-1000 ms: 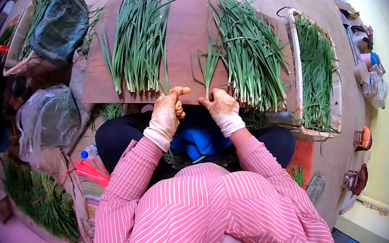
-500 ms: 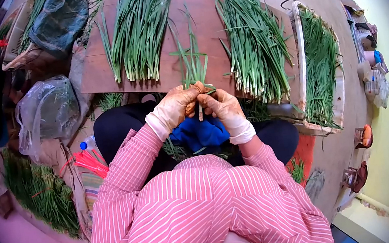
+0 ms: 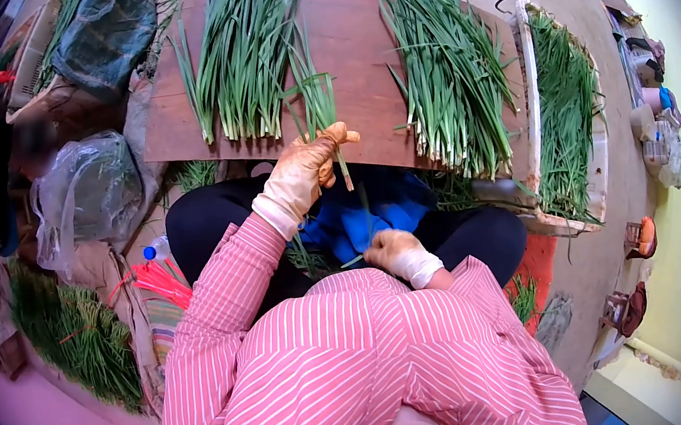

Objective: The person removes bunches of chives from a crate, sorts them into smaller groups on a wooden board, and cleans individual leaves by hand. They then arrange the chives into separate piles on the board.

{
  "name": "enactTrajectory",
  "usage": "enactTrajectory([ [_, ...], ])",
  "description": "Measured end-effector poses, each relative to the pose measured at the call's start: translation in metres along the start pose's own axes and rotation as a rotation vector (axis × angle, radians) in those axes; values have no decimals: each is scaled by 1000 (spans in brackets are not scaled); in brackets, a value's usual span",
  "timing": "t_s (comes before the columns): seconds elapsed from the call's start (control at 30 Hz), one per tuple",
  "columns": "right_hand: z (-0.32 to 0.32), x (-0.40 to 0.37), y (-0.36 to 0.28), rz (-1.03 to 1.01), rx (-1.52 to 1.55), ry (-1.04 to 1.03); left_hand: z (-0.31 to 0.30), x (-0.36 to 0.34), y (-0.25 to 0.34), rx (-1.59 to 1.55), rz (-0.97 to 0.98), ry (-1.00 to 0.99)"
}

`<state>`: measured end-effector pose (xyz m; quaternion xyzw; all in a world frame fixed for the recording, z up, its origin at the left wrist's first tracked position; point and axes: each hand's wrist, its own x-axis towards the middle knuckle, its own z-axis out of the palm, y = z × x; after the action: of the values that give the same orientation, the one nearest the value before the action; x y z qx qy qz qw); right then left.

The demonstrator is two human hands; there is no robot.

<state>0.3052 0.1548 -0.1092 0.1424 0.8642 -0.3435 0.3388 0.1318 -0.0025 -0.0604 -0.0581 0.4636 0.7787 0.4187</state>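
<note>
Brown worktop [image 3: 351, 65] bearing a left pile [image 3: 240, 71] and a right pile [image 3: 448, 82] of long green leaves.
The gloved left hand [image 3: 306, 170] has its grip closed around a small bunch [image 3: 318, 110] at the near edge, beside the left pile; the gloved right hand [image 3: 398, 255], over the lap, pinches a thin leaf [image 3: 353, 261]. A crate [image 3: 531, 101] of greens stands beside the worktop.

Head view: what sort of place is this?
Probably a small produce-sorting or bundling spot, perhaps a shed or yard. Two piles of long, chive-like greens lie on a brown board, more greens fill a white-rimmed crate, and bright red strips lie nearby.
</note>
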Motion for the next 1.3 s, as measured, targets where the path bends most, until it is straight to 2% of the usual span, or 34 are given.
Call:
enactTrajectory([
  [0.03, 1, -4, 1, -7, -200, -117, 2, -1, 2, -4, -19, -9],
  [0.1, -1, -4, 2, -41, -275, -108, 2, -1, 3, -8, -36, -19],
  [0.17, -9, 2, 0, -237, -25, 397, 1, 0, 1, -46, -52, -59],
  [0.23, -40, 0, -33, -139, 857, 120, 3, -2, 0, -56, -67, -72],
  [0.3, -65, -8, -57, -259, 1016, -23, 4, -2, -3, -64, -84, -91],
  [0.4, -61, 1, -73, -240, 953, -3, 3, 0, -8, -114, -49, -191],
  [0.43, -56, 6, -72, -264, 718, 189, 3, 0, -6, -111, -46, -190],
  [0.47, -53, 10, -71, -283, 478, 374, 4, -1, -2, -44, -35, -84],
  [0.5, -52, 9, -72, -282, 480, 373, 5, -2, 0, 22, -27, 24],
  [0.57, -55, 3, -77, -412, -134, 722, 5, -3, 0, 21, -50, 68],
  [0.63, -56, -2, -79, -379, -105, 671, -1, -1, -4, 16, -8, -38],
  [0.73, -57, -5, -72, -451, 228, 538, 1, -2, -1, -9, -9, -72],
  [0.77, -64, -8, -70, -451, 229, 537, 2, -3, 0, -9, -10, -70],
  [0.83, -82, -16, -71, -154, 866, 84, 5, -5, 3, -40, -1, -75],
  [1.03, -82, -6, -69, -234, 995, 180, 7, -4, 1, -15, -18, -120],
  [1.07, -80, -4, -72, -270, 1016, 192, 3, -3, 1, 33, -37, -175],
  [1.17, -73, 9, -76, -255, 884, 231, 6, -5, 1, 23, -46, -209],
  [1.3, -71, 16, -85, -241, 922, 277, 8, -5, 4, 185, -59, -187],
])
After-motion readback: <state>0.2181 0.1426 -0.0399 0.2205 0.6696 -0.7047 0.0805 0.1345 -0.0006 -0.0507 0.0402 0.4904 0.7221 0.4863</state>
